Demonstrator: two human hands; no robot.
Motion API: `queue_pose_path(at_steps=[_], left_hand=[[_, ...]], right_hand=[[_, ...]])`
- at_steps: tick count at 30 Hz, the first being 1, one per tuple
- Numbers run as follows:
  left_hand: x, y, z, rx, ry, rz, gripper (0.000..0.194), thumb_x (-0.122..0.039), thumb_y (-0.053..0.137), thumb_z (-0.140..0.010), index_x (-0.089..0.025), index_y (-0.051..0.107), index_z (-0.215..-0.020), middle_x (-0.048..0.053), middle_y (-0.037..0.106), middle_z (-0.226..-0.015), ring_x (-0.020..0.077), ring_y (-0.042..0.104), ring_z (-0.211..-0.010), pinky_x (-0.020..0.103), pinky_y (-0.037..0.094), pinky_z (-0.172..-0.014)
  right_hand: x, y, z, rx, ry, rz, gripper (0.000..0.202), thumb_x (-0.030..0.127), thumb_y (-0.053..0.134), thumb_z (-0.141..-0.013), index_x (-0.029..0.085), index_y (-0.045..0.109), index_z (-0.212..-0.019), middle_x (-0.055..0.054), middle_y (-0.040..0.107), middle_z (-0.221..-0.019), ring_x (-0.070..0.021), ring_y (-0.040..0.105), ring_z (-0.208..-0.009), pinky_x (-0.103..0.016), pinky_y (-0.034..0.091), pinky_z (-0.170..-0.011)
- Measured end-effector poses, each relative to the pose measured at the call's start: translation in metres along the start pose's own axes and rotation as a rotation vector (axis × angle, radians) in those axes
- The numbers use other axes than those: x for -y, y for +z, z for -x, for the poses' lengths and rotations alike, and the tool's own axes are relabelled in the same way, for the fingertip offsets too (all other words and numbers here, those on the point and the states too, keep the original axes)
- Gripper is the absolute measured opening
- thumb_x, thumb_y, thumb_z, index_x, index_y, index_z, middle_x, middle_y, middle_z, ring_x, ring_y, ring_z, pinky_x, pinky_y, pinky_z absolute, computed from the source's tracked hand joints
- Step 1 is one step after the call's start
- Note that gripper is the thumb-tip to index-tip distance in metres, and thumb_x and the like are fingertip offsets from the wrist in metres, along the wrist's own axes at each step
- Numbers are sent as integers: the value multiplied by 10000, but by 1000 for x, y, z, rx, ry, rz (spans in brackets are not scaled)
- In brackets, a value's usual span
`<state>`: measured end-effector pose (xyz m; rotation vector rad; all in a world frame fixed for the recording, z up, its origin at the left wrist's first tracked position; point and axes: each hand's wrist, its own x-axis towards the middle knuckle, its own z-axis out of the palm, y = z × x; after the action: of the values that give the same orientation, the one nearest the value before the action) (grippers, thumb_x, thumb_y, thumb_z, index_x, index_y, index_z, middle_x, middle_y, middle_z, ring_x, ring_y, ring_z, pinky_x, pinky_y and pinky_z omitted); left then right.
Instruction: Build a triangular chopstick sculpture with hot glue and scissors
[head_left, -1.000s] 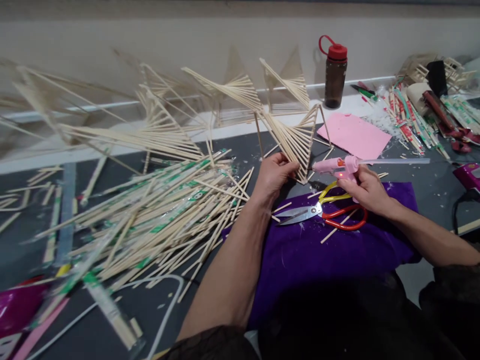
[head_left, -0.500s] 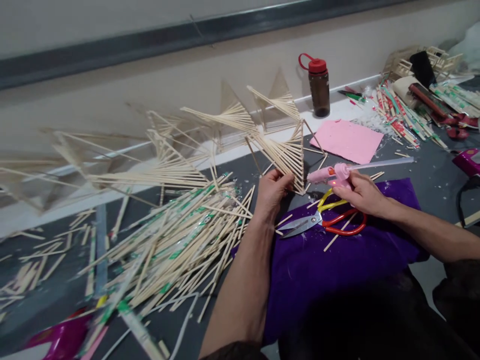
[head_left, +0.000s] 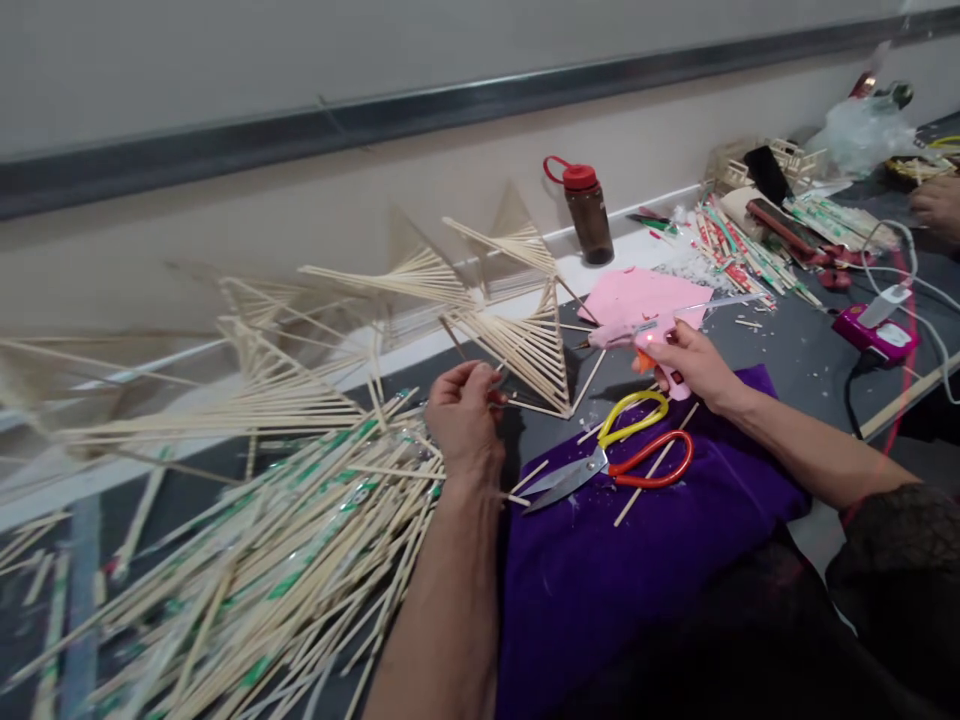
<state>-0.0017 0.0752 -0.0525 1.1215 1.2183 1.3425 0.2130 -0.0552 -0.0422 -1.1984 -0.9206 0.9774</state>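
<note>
My right hand (head_left: 699, 366) is wrapped round the handle of a pink hot glue gun (head_left: 613, 337), a clear glue stick poking out of its back. The nozzle points left, close to the right edge of a twisted fan-like structure of thin wooden sticks (head_left: 525, 352). Beside that structure's lower left side, my left hand (head_left: 463, 408) has its fingers pinched together; what they hold, if anything, I cannot make out. Scissors (head_left: 600, 462) with one yellow and one red handle lie below the glue gun, partly on purple cloth (head_left: 600, 590).
A heap of wooden sticks (head_left: 300, 560), some in wrappers, covers the left. Along the wall stand more stick structures (head_left: 247, 400) and a red-capped bottle (head_left: 589, 215). A pink sheet (head_left: 645, 290), a magenta power strip (head_left: 877, 335) and another person's hand (head_left: 937, 205) are at right.
My left hand has come away from the structure's lower tip toward its left side. The glue gun has lifted and drawn back from that tip. The view has swung to the right.
</note>
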Motion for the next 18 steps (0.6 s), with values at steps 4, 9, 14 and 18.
queue_pose_path(at_steps=[4, 9, 14, 18], left_hand=[[-3, 2, 7, 31, 40, -1, 294, -322, 703, -585, -176, 583, -811, -29, 621, -694, 53, 479, -452, 166, 275, -383], [-5, 6, 16, 80, 85, -28, 277, -321, 686, -606, -170, 594, -819, -27, 618, -692, 57, 468, -465, 174, 284, -404], [-11, 10, 26, 136, 132, -67, 262, -332, 673, -624, -172, 605, -821, -20, 621, -705, 68, 482, -492, 183, 328, -439], [-11, 11, 28, 155, 139, -95, 269, -363, 664, -614, -179, 602, -801, -16, 621, -698, 73, 485, -491, 193, 353, -454]], right_hand=[[6, -7, -5, -36, 58, -98, 387, 477, 676, -711, 171, 548, -911, -26, 728, -763, -72, 530, -435, -193, 350, -389], [5, -15, -10, -51, 79, -159, 343, 435, 700, -683, 169, 582, -866, -46, 744, -776, -76, 545, -444, -175, 341, -367], [3, -16, -12, -47, 90, -173, 294, 394, 690, -726, 164, 596, -883, -56, 746, -804, -78, 561, -468, -166, 350, -370], [1, -24, -21, -189, 90, -138, 254, 350, 711, -736, 166, 571, -840, -17, 697, -689, -69, 524, -447, -167, 353, -375]])
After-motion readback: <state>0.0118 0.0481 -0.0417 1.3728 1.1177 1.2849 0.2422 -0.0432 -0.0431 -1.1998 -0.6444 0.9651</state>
